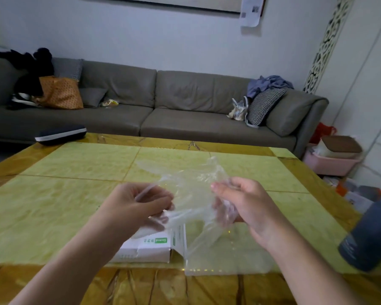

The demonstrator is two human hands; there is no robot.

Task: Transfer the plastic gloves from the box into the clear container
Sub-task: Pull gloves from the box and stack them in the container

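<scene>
Head view: I'm holding a clear plastic glove (189,190) up above the tabletop (75,172), stretched between both hands over the near middle of the table. My left hand (136,208) is curling its fingers round the glove's left side, thumb and fingers pinching the film. My right hand (240,201) is gripping the right side, fingers bunched into the plastic, thumb up. The glove's finger parts are fanning out toward the far edge, and a loose flap is hanging down toward the near edge.

The white box (150,245) with green print is lying on the tabletop near the near edge, under my left hand and wrist, its flap standing open on its right side. Just beside it on the right, a flat clear plastic sheet or bag (224,260) is lying at the near edge; I can't tell if it's the clear container. A dark blue cup (370,234) is standing tilted in view at the right edge, blurred. A dark case with a white band (59,134) is sitting at the far left corner.

Behind the table, a grey sofa (163,106) is carrying cushions, bags and clothes. A pink basket (330,161) is sitting on the floor off the far right corner.
</scene>
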